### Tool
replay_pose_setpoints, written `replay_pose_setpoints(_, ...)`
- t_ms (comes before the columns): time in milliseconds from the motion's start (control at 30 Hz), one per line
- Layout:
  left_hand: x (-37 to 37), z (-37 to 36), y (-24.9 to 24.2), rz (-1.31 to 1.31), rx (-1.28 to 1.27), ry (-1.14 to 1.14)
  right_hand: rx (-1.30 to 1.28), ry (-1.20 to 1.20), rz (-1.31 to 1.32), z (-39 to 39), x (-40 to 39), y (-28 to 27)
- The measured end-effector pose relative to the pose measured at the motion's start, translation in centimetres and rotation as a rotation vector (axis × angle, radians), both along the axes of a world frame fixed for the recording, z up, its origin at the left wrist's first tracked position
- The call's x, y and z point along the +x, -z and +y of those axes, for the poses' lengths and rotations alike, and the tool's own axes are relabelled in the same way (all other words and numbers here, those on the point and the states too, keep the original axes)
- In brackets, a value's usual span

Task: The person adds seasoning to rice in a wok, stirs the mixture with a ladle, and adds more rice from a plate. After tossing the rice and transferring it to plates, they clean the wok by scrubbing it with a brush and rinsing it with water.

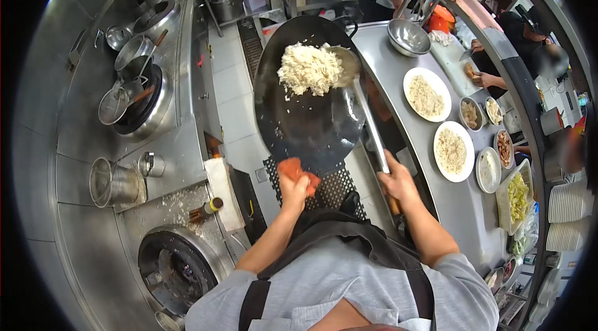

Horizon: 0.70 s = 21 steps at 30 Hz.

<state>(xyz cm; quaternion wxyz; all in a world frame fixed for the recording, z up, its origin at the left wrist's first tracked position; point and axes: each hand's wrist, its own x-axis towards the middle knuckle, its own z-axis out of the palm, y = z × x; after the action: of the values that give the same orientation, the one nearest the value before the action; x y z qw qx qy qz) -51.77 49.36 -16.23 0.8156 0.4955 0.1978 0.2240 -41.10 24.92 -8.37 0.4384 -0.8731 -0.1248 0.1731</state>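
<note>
A large black wok [299,125] is held out in front of me, with a mound of fried rice [308,69] toward its far end. My left hand [294,189] is closed round a folded red cloth [291,169] at the wok's near rim; the cloth hides how the rim is gripped. In my right hand [398,181] is the wooden-ended handle of a long metal ladle [367,113]. The ladle's bowl rests against the right side of the rice. Two white oval plates of rice, a farther plate [427,94] and a nearer plate [453,151], stand on the counter to the right.
Along the right steel counter [389,60] are a metal bowl [408,38], small ingredient bowls and a tub of chopped greens [517,200]. Another person's hand [483,80] works at a cutting board [458,66]. On the left are stove burners [177,268], pots and strainers.
</note>
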Motion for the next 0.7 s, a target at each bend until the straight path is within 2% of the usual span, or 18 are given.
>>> replay_pose_setpoints(67, 2.0, 1.1, -0.7, 0.072, -0.084, -0.020, 0.381, -0.039, 0.292, 2.8, -0.7, 1.0)
replay_pose_setpoints(100, 2.6, 2.6, -1.4, 0.117, -0.140, 0.010, 0.425, -0.029, 0.352, 2.8, -0.6, 2.7)
replay_pose_setpoints(133, 3.1, 4.4, -0.3, 0.170, -0.071, 0.065, 0.484, -0.001, 0.440, 2.5, -1.1, 3.4)
replay_pose_setpoints(167, 2.7, 5.3, -0.9, 0.228, -0.162, 0.078, 0.549, 0.029, 0.515, 2.3, -1.3, 3.9)
replay_pose_setpoints(300, 0.4, 4.0, 0.8, 0.352, -0.322, 0.087, 0.674, 0.182, 0.792, -2.3, -3.4, 2.0)
replay_pose_setpoints(433, -0.1, 1.5, 1.0, 0.354, -0.439, 0.107, 0.741, 0.258, 0.822, -6.0, -4.9, 1.0)
replay_pose_setpoints(533, 0.6, -0.3, -0.7, 0.315, -0.457, 0.146, 0.879, 0.290, 0.780, -8.6, -4.7, -1.3)
replay_pose_setpoints(633, 1.9, -0.7, -0.7, 0.299, -0.494, 0.200, 0.901, 0.348, 0.633, -11.7, -3.1, -3.5)
replay_pose_setpoints(667, 2.3, -1.0, -0.8, 0.234, -0.462, 0.182, 0.823, 0.437, 0.542, -12.7, -2.6, -3.9)
replay_pose_setpoints(700, 2.8, -1.4, -1.4, 0.230, -0.458, 0.201, 0.819, 0.421, 0.484, -13.8, -1.6, -3.9)
